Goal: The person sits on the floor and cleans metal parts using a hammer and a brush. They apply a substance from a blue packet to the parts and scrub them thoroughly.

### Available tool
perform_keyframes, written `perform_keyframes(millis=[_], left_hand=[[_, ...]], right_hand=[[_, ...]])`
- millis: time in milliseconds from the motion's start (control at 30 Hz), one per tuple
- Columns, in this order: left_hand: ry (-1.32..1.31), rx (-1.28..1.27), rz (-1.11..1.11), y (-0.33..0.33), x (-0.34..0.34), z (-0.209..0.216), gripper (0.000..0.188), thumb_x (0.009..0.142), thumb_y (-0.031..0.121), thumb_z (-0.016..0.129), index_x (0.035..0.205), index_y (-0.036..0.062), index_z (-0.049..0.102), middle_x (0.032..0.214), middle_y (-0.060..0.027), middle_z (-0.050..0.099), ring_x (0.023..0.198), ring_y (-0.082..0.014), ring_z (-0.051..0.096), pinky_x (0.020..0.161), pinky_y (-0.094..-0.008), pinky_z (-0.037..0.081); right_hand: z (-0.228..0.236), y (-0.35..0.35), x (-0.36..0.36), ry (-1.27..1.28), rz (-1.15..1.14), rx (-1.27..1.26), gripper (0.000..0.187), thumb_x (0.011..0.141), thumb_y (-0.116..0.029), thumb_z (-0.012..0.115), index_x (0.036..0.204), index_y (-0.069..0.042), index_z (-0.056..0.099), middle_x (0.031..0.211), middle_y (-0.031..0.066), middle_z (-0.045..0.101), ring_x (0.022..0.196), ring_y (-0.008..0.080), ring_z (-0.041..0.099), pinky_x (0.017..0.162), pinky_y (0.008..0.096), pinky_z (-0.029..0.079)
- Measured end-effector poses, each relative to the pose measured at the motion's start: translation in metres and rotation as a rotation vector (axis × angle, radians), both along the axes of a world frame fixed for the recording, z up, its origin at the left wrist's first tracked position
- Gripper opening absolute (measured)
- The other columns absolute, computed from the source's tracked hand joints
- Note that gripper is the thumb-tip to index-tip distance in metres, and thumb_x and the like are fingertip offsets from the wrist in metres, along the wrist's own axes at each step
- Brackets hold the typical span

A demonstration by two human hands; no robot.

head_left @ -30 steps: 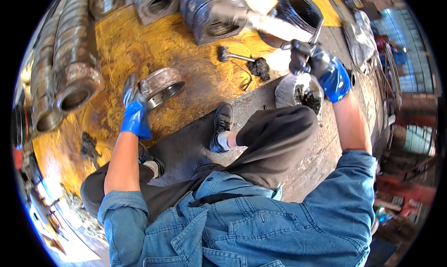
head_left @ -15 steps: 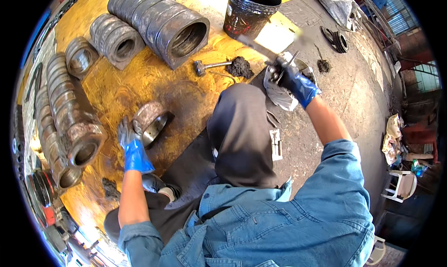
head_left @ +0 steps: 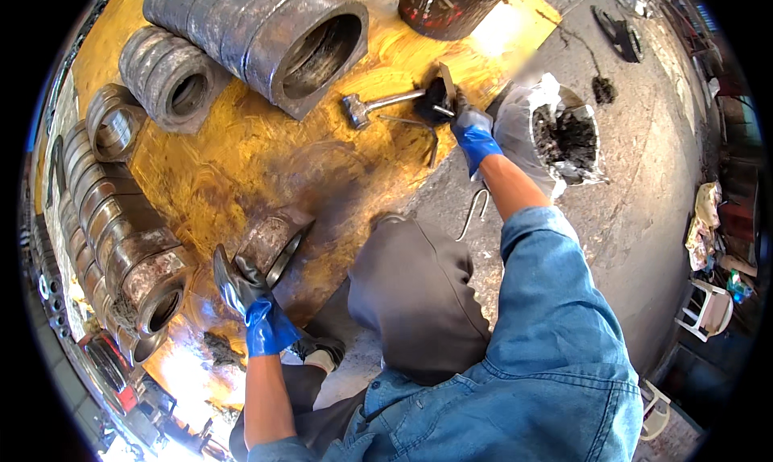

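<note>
A metal ring (head_left: 268, 238) with a shiny inner face sits tilted on the yellow, oil-stained sheet. Right beside it is my left hand (head_left: 245, 291) in a blue, blackened glove, fingers apart and holding nothing. Whether its thumb touches the ring, I cannot tell. My gloved right hand (head_left: 473, 128) is closed on a flat metal blade (head_left: 447, 80) that points away from me. Under the blade is a dark wad (head_left: 433, 104), partly hidden, next to a hammer (head_left: 358, 112) lying on its side. A short bright rod end also shows by the right fingers.
Large ribbed metal cylinders (head_left: 241, 27) and smaller ones (head_left: 173, 80) stand at the far left, with more rows along the left edge (head_left: 137, 237). A black bucket (head_left: 451, 7) is at the back. A white bag (head_left: 519, 124) holding black scraps and a hooked rod (head_left: 473, 214) are at right.
My right hand has swung left with the blade, from over the bag to the dark wad. My left hand has come off the ring's side, and its fingers are spread. The view has shifted.
</note>
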State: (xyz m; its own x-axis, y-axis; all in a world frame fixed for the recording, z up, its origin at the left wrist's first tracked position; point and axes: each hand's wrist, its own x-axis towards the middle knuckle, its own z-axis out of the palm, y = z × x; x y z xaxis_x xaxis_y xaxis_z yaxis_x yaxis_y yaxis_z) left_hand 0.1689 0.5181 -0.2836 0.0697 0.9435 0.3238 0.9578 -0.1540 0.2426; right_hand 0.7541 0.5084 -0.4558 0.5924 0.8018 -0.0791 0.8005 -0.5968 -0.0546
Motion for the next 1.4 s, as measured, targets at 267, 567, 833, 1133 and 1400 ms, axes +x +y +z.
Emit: perform_keyframes(millis=[267,567,833,1133,1400], left_hand=[[0.000,-0.071,0.023,0.000,0.008,-0.006,0.046,0.104,0.025,0.051,0.140,-0.0032,0.056,0.139,-0.0254,0.060,0.129,-0.0420,0.057,0.111,-0.0466,0.044],[0.004,-0.003,0.016,0.003,0.009,0.002,0.045,0.100,0.025,0.056,0.137,-0.0015,0.059,0.130,-0.0275,0.064,0.120,-0.0449,0.061,0.105,-0.0494,0.047],[-0.047,0.069,0.015,0.000,0.012,-0.006,0.043,0.095,0.025,0.062,0.131,0.0010,0.063,0.125,-0.0265,0.067,0.114,-0.0452,0.062,0.103,-0.0501,0.049],[-0.013,0.078,-0.005,-0.002,0.011,-0.007,0.050,0.097,0.033,0.058,0.132,-0.0021,0.061,0.124,-0.0268,0.067,0.116,-0.0458,0.062,0.106,-0.0552,0.044],[0.031,0.117,0.031,-0.007,-0.004,0.003,0.044,0.094,0.027,0.061,0.127,-0.0021,0.064,0.123,-0.0274,0.067,0.114,-0.0457,0.063,0.104,-0.0533,0.047]], right_hand=[[-0.030,-0.013,-0.030,0.146,0.129,-0.616,0.044,0.098,-0.024,0.052,0.140,-0.013,0.061,0.116,0.0142,0.075,0.100,0.0314,0.074,0.076,0.0567,0.055],[-0.009,-0.121,-0.083,0.220,0.186,-0.399,0.029,0.095,-0.022,0.054,0.109,-0.011,0.077,0.113,0.0176,0.075,0.103,0.0358,0.073,0.082,0.0553,0.057],[0.002,-0.180,-0.051,0.839,-0.091,0.763,0.041,0.099,-0.021,0.061,0.136,-0.005,0.055,0.105,0.0171,0.072,0.094,0.0335,0.072,0.073,0.0446,0.056],[-0.049,-0.056,-0.001,2.068,-0.765,1.381,0.031,0.106,-0.044,0.052,0.098,-0.014,0.058,0.072,0.0032,0.058,0.060,0.0199,0.055,0.053,0.0345,0.046],[-0.072,-0.129,-0.063,2.050,-1.083,1.105,0.041,0.106,-0.051,0.048,0.082,-0.019,0.058,0.063,-0.0019,0.056,0.053,0.0176,0.052,0.053,0.0383,0.047]])
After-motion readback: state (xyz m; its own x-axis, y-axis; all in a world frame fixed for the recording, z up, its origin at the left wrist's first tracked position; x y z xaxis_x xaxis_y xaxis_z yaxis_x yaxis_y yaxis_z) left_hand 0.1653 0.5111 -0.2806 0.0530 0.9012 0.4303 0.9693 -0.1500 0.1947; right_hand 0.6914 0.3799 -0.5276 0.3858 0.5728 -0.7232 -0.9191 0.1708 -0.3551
